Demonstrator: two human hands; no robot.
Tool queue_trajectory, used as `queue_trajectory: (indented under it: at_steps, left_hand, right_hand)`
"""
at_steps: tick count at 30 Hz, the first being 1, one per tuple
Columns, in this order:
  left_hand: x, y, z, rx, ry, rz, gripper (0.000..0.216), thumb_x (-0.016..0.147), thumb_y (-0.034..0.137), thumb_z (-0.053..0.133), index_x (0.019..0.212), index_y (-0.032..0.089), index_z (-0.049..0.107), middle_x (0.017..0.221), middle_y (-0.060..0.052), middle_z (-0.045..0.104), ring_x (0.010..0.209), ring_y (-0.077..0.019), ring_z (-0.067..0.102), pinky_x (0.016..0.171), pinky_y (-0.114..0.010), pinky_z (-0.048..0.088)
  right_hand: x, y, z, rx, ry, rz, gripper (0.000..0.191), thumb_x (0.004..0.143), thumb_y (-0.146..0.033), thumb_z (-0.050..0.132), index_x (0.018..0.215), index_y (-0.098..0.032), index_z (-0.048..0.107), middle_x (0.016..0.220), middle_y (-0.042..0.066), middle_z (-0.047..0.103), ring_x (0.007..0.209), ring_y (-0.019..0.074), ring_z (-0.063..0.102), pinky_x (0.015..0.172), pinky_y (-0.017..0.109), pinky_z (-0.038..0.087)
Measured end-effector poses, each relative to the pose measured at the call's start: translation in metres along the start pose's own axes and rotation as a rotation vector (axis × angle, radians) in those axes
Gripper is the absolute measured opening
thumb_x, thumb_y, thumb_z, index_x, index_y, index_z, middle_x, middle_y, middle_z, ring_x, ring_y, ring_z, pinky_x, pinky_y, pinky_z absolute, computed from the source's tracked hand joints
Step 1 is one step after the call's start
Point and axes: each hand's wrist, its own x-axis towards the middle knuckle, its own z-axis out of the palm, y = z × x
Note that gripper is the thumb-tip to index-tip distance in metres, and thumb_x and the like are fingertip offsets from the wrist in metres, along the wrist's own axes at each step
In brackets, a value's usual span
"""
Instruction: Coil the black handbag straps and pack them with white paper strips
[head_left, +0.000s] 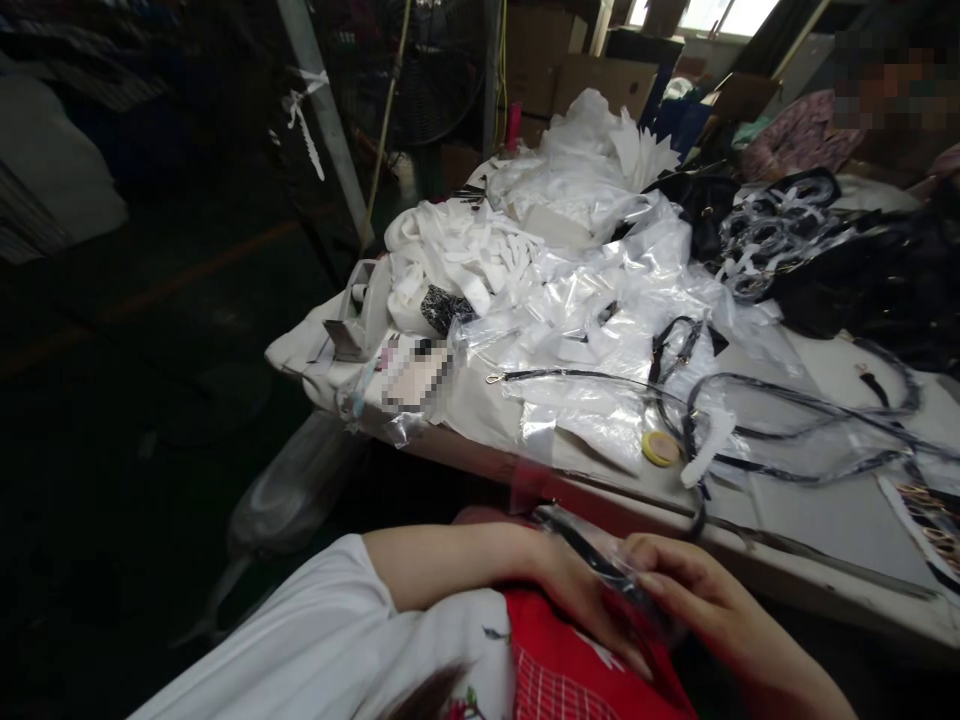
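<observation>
A black strap in clear plastic (581, 545) is between my hands, low in front of the red apron (559, 640). My right hand (690, 590) pinches the near end of the plastic between thumb and fingers. My left hand (577, 595) is closed around the strap from the left side, its fingers pointing down and partly hidden behind the bundle. On the table above my hands lies a long black strap (570, 374) with a metal clasp (495, 378) at its end. Beside it is a yellow roll of tape (660, 449).
Clear plastic bags (615, 310) are heaped mid-table, with white strips (465, 245) behind. A tape dispenser (356, 315) stands at the left corner. Black bags (877, 280) and wrapped coils (776, 230) fill the right side. A person in a patterned sleeve (791, 135) is across the table.
</observation>
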Motion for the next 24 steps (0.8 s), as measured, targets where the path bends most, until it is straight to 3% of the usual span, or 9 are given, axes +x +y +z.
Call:
queue_trajectory:
  at_steps: [2,4,7,10,13,17,21,24]
  left_hand:
    - [-0.011,0.004,-0.008,-0.259,0.156,0.026,0.07,0.059,0.038,0.084,0.121,0.018,0.06,0.106,-0.006,0.066,0.102,-0.0279,0.061,0.096,-0.042,0.046]
    - [-0.019,0.008,-0.016,-0.538,0.321,0.076,0.084,0.065,0.045,0.081,0.137,0.018,0.047,0.117,-0.011,0.063,0.109,-0.026,0.059,0.099,-0.041,0.043]
    - [-0.023,0.01,-0.027,-0.697,0.472,0.136,0.062,0.082,0.052,0.064,0.131,0.015,0.053,0.11,-0.013,0.064,0.099,-0.0208,0.062,0.088,-0.033,0.047]
    - [-0.023,0.008,-0.035,-0.606,0.56,0.096,0.056,0.086,0.059,0.054,0.118,0.013,0.064,0.096,-0.011,0.066,0.082,-0.015,0.06,0.072,-0.024,0.046]
    - [-0.023,0.005,-0.039,-0.511,0.532,0.005,0.068,0.084,0.07,0.045,0.114,0.012,0.066,0.093,-0.01,0.065,0.073,-0.0126,0.058,0.062,-0.022,0.043]
    - [-0.025,0.005,-0.04,-0.526,0.399,-0.127,0.079,0.085,0.075,0.029,0.112,0.01,0.065,0.085,-0.01,0.063,0.06,-0.0109,0.057,0.053,-0.022,0.042]
    - [-0.035,0.008,-0.046,-0.372,0.341,-0.234,0.066,0.091,0.065,0.036,0.108,0.009,0.066,0.063,-0.003,0.057,0.045,-0.0071,0.045,0.045,-0.02,0.035]
    - [-0.043,0.002,-0.053,-0.317,0.213,-0.256,0.054,0.086,0.061,0.052,0.099,0.011,0.068,0.065,-0.002,0.059,0.049,-0.0075,0.047,0.048,-0.02,0.037]
  right_hand:
    - [-0.019,0.013,-0.011,0.098,0.087,0.104,0.028,0.091,-0.047,0.055,0.087,-0.019,0.054,0.071,-0.001,0.055,0.061,0.0102,0.05,0.058,0.021,0.042]
    - [-0.033,0.028,-0.018,0.148,0.155,0.177,0.031,0.092,-0.05,0.052,0.09,-0.019,0.052,0.068,-0.002,0.054,0.053,0.0081,0.045,0.052,0.02,0.037]
    - [-0.046,0.045,-0.024,0.137,0.212,0.226,0.036,0.091,-0.053,0.051,0.087,-0.017,0.052,0.073,0.0,0.058,0.053,0.0084,0.044,0.051,0.021,0.035]
    - [-0.053,0.052,-0.03,0.068,0.191,0.251,0.04,0.091,-0.055,0.049,0.089,-0.016,0.056,0.075,0.003,0.06,0.057,0.0103,0.046,0.052,0.022,0.035]
    - [-0.056,0.055,-0.035,0.001,0.164,0.253,0.042,0.091,-0.057,0.048,0.093,-0.016,0.058,0.071,0.003,0.059,0.057,0.0112,0.046,0.051,0.022,0.035]
    - [-0.052,0.057,-0.036,-0.098,0.201,0.3,0.047,0.091,-0.059,0.046,0.077,-0.016,0.057,0.061,0.001,0.055,0.05,0.009,0.04,0.048,0.021,0.031]
    - [-0.05,0.058,-0.037,-0.144,0.212,0.302,0.048,0.092,-0.058,0.043,0.08,-0.015,0.061,0.065,0.002,0.056,0.053,0.0101,0.042,0.049,0.022,0.032]
    - [-0.051,0.058,-0.041,-0.224,0.228,0.284,0.048,0.091,-0.058,0.046,0.089,-0.015,0.067,0.062,0.002,0.054,0.055,0.0118,0.043,0.05,0.023,0.034]
